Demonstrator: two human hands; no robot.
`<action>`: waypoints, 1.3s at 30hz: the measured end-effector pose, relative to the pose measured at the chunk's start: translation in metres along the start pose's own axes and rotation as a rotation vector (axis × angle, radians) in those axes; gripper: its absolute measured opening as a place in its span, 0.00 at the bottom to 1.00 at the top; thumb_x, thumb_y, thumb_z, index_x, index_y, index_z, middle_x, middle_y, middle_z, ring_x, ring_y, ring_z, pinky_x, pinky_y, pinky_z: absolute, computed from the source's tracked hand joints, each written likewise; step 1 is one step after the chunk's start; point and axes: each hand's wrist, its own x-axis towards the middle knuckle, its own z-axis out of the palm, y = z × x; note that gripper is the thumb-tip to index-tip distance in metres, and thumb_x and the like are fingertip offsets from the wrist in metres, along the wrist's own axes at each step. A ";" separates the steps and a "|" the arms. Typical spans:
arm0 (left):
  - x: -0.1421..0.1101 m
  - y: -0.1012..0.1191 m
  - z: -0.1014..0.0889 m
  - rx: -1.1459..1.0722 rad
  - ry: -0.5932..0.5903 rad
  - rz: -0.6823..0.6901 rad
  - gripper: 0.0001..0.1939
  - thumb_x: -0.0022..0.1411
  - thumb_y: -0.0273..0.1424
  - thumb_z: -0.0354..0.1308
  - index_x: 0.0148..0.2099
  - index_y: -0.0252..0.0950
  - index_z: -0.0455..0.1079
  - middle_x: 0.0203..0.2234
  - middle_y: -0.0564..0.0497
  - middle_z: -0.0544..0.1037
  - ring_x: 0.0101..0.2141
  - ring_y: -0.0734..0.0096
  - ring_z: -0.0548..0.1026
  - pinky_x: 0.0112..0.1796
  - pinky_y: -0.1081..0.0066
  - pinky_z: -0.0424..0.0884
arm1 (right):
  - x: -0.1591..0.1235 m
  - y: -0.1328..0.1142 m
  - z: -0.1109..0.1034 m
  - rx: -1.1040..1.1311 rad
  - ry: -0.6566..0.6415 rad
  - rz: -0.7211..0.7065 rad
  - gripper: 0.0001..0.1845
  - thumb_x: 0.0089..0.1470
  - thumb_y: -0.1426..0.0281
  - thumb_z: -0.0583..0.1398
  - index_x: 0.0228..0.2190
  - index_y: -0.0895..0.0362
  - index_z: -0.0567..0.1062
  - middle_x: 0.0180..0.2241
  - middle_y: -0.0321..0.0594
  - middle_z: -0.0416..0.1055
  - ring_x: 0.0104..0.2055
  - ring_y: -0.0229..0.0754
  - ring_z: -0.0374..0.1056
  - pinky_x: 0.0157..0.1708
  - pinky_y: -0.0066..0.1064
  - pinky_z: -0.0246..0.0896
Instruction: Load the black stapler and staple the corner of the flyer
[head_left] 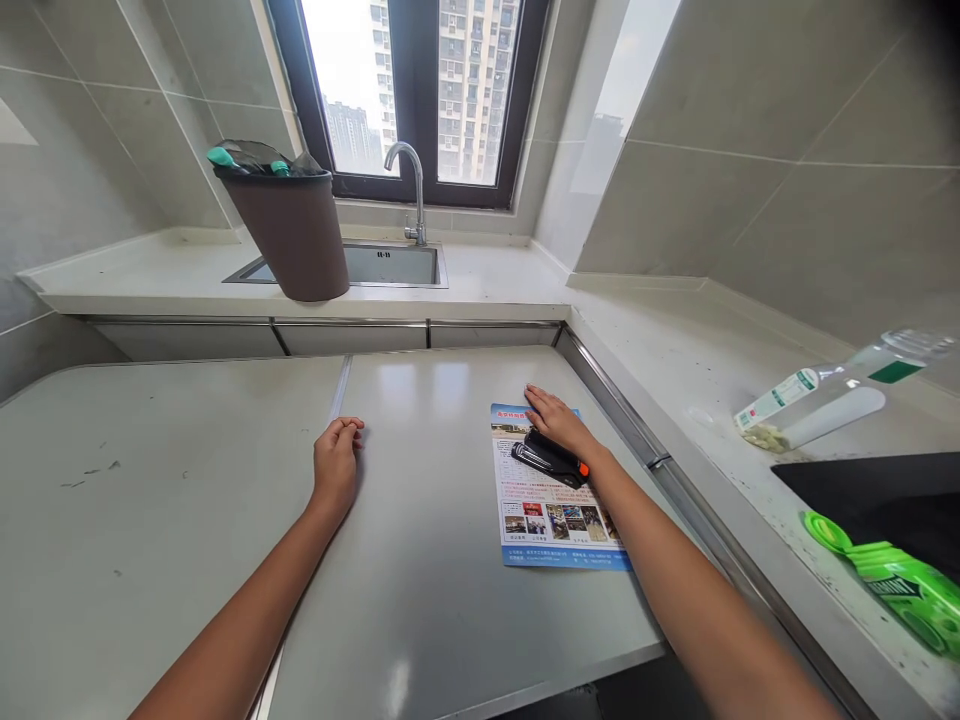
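On the grey-white tabletop (420, 480), my left hand (335, 462) rests beside the seam with its fingers curled in and nothing showing between them. My right hand (561, 420) lies with fingers stretched out over the upper right part of a printed flyer (562, 555). A black stapler (551, 458) with an orange tip sits on the flyer, right against the near side of my right hand. My right forearm covers the flyer's right edge.
Behind the table, a brown bin (289, 235) stands at the sink (394, 262) with a tap (418, 195). On the right counter (675, 350) are a clear plastic bottle (832, 390), a green flip-top container (904, 590) and a black panel (885, 490).
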 end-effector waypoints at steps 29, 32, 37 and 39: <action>0.020 0.039 -0.048 -0.561 -0.375 -0.130 0.18 0.48 0.31 0.59 0.17 0.39 0.52 0.17 0.54 0.46 0.21 0.71 0.51 0.23 0.68 0.53 | 0.103 -0.251 0.059 0.147 -0.251 -0.212 0.38 0.63 0.79 0.49 0.71 0.45 0.51 0.75 0.34 0.43 0.77 0.49 0.34 0.67 0.76 0.24; 0.020 0.037 -0.049 -0.545 -0.399 -0.156 0.20 0.49 0.32 0.60 0.17 0.39 0.50 0.17 0.55 0.46 0.21 0.71 0.50 0.22 0.68 0.53 | 0.102 -0.257 0.056 0.161 -0.195 -0.209 0.38 0.63 0.80 0.49 0.70 0.46 0.54 0.74 0.37 0.47 0.76 0.48 0.38 0.69 0.69 0.30; 0.021 0.033 -0.048 -0.543 -0.479 -0.215 0.21 0.47 0.32 0.60 0.17 0.39 0.47 0.16 0.55 0.46 0.21 0.72 0.49 0.23 0.68 0.50 | 0.084 -0.248 0.029 0.206 0.193 0.024 0.21 0.68 0.74 0.47 0.54 0.56 0.74 0.56 0.48 0.74 0.58 0.49 0.64 0.59 0.41 0.57; 0.021 0.031 -0.048 -0.557 -0.499 -0.233 0.22 0.47 0.31 0.59 0.18 0.39 0.45 0.16 0.55 0.45 0.21 0.73 0.49 0.23 0.68 0.50 | 0.069 -0.229 0.013 0.182 0.264 0.101 0.17 0.67 0.73 0.49 0.45 0.55 0.77 0.45 0.46 0.78 0.50 0.49 0.68 0.52 0.37 0.59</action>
